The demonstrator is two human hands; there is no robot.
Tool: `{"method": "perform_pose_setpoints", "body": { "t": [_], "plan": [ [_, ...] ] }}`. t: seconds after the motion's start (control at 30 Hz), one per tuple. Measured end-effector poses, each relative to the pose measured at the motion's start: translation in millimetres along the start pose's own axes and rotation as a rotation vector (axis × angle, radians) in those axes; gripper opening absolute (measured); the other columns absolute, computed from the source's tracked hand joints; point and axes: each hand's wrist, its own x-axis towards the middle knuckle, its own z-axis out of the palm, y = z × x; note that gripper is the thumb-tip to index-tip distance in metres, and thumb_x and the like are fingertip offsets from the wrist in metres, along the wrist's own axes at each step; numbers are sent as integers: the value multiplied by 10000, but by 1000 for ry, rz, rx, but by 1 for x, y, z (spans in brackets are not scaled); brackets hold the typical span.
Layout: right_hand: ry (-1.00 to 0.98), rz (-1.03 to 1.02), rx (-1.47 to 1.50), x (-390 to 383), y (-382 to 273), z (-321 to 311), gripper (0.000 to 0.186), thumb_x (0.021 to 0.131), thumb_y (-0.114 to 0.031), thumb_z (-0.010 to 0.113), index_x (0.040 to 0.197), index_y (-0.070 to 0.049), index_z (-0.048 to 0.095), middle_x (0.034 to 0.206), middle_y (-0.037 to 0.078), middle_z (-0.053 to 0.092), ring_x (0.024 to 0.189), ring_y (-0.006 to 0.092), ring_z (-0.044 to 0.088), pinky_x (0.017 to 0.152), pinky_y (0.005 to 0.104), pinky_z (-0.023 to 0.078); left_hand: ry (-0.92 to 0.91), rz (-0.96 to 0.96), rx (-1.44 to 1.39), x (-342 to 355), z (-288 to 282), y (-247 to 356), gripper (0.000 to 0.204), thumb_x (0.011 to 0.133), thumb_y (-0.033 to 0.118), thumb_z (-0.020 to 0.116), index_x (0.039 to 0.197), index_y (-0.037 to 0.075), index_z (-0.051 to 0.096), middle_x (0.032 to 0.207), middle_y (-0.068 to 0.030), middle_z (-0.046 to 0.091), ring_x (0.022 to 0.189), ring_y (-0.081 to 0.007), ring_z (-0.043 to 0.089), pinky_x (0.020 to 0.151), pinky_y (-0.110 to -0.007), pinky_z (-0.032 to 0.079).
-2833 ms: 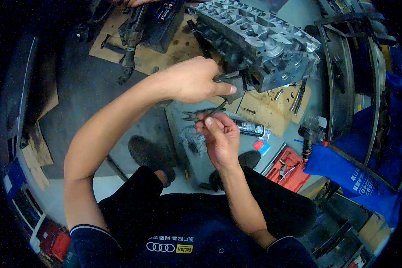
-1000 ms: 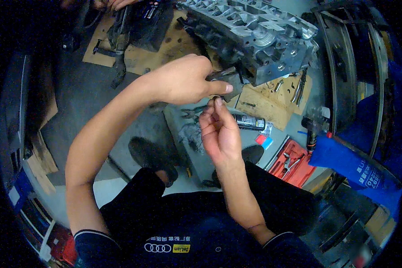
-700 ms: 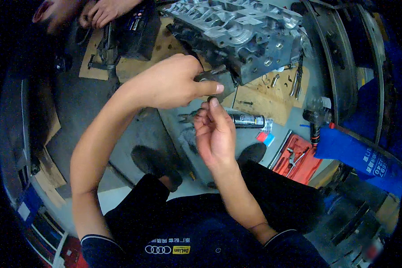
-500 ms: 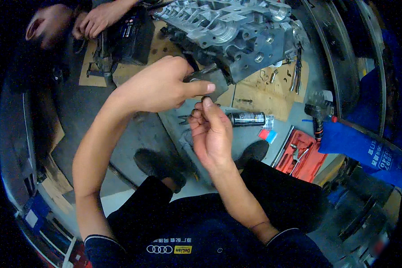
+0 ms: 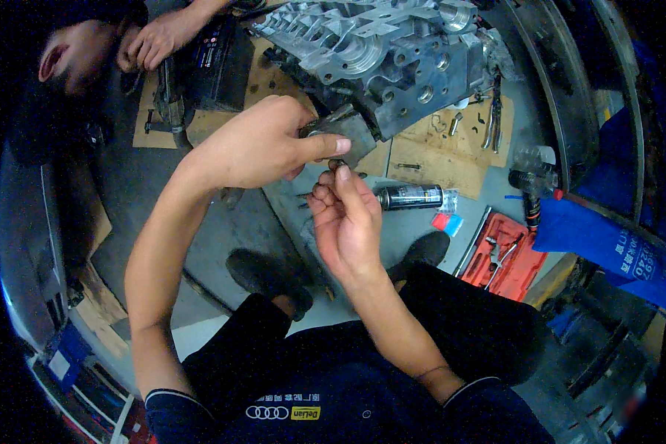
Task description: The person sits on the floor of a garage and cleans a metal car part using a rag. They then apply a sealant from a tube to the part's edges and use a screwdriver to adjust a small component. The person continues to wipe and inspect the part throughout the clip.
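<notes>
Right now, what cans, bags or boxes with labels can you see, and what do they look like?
Spray can: lying on the floor past the right hand, dark with a pale label.
Blue bag: at right, white print.
Red tool case: open, beside the bag.
</notes>
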Motion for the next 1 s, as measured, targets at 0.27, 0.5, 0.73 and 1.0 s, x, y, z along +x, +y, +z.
{"method": "perform_pose_setpoints", "body": {
  "t": [0.27, 0.5, 0.73, 1.0],
  "plan": [
    [29, 33, 24, -2, -4, 4, 123, 1003, -170, 687, 1016, -49, 665, 919, 59, 696, 795, 152, 639, 745, 299, 536, 25, 4, -37, 4, 4, -3, 496, 964, 472, 689, 852, -11, 664, 564, -59, 591, 509, -141, 570, 501, -341, 461],
    [177, 27, -116, -5, -9, 20, 140, 983, -176, 716, 972, -44, 671, 907, 57, 700, 768, 143, 648, 686, 281, 534, 6, -46, -11, 3, 4, 0, 466, 966, 449, 698, 922, -14, 676, 590, -47, 592, 528, -122, 574, 504, -320, 466],
    [141, -41, -133, -5, -2, 15, 157, 984, -180, 717, 952, -35, 666, 869, 78, 704, 719, 156, 654, 657, 290, 527, 14, -15, -33, 4, 4, -4, 511, 967, 457, 698, 785, -20, 663, 559, -47, 578, 521, -125, 582, 496, -323, 461],
    [200, -58, -127, -1, 2, 24, 156, 979, -153, 721, 908, -46, 632, 839, 91, 703, 694, 174, 653, 645, 300, 521, 6, -22, -36, 2, 1, -1, 484, 964, 449, 706, 851, -20, 670, 578, -34, 580, 515, -114, 561, 487, -318, 452]
  ]
}}
